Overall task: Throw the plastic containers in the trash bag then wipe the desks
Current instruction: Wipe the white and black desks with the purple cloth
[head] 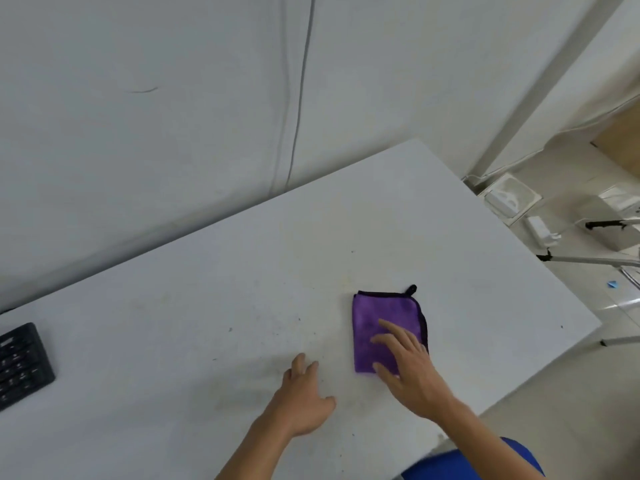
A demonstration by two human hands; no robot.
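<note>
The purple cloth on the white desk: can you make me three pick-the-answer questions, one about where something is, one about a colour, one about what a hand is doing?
1. Where is the black keyboard?
A. far left desk edge
B. under the cloth
C. on the floor

2. What colour is the folded cloth's trim?
A. yellow
B. black
C. white

3. What is the right hand doing?
A. resting open on the cloth
B. clenched in a fist
C. holding a bottle

Answers: 1 A, the black keyboard sits at the white desk's left edge. 2 B, the purple folded cloth has dark edging. 3 A, the right hand lies spread on it.

Right hand point(408, 370) flat on purple cloth point(375, 327), white desk point(207, 306)
</note>
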